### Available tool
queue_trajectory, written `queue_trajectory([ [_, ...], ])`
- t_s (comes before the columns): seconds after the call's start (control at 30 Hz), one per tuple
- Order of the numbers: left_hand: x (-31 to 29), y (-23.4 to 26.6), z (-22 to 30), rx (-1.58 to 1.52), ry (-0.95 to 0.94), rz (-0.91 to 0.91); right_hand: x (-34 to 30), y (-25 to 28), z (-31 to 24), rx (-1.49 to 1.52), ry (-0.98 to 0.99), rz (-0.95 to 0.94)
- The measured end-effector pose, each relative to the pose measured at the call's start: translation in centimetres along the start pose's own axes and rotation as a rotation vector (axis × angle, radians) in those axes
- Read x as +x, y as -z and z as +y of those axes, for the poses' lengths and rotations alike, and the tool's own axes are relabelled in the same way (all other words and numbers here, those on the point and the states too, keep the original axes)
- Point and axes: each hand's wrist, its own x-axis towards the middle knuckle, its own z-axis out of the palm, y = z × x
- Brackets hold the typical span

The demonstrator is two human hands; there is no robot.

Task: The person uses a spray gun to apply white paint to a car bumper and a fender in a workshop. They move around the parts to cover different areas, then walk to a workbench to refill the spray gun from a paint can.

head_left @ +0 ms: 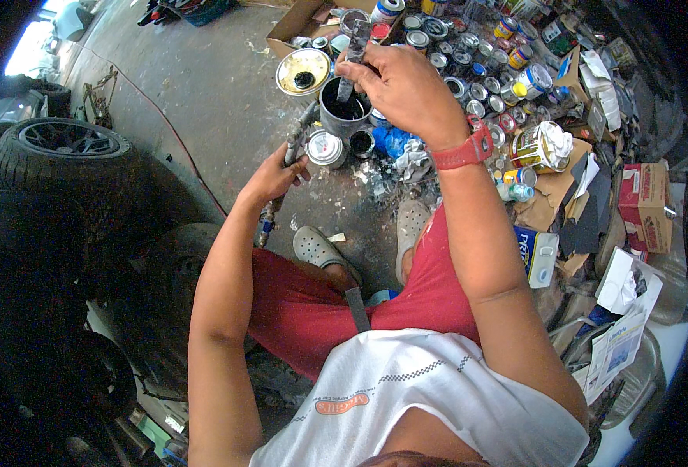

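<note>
You are sitting low over a concrete floor, with your knees in red shorts and your grey clogs planted just short of the clutter. Your right hand is reaching out over a black paint can, its fingers curled tight around a flat stir stick that is standing nearly upright, its lower end dipping into the dark paint inside the can. A red watch is sitting on that wrist. Your left hand is closed around the handle of a spray gun, which is angling up toward the can, its hose fitting trailing down past your forearm. The gun's round metal cup is sitting just beside the black can, touching or nearly touching it; you cannot tell which from here.

Just left of the can, an open tin with a yellowish inside is lying on the floor. Beyond and to the right, a crowd of small paint tins is spreading out, with a rag-stuffed can near your right forearm. Torn cardboard and a red box are lying to your right. A black tyre is resting well apart on your left.
</note>
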Motion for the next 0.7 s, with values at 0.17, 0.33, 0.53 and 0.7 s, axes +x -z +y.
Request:
queue_trajectory([
  [0.17,0.20,-0.06,-0.32,-0.021,-0.016,0.012,0.04,-0.20,0.14,-0.074,0.023,0.025],
  [0.33,0.16,-0.14,-0.53,-0.028,-0.014,0.023,-0.01,0.26,0.05,-0.080,-0.035,0.015],
  [0.53,0.21,0.06,-0.54,-0.024,-0.023,0.054,0.30,0.72,0.21,-0.081,-0.004,0.194],
  [0.7,0.25,0.15,-0.33,-0.077,-0.041,0.064,0.26,0.45,0.41,-0.094,-0.103,0.143],
])
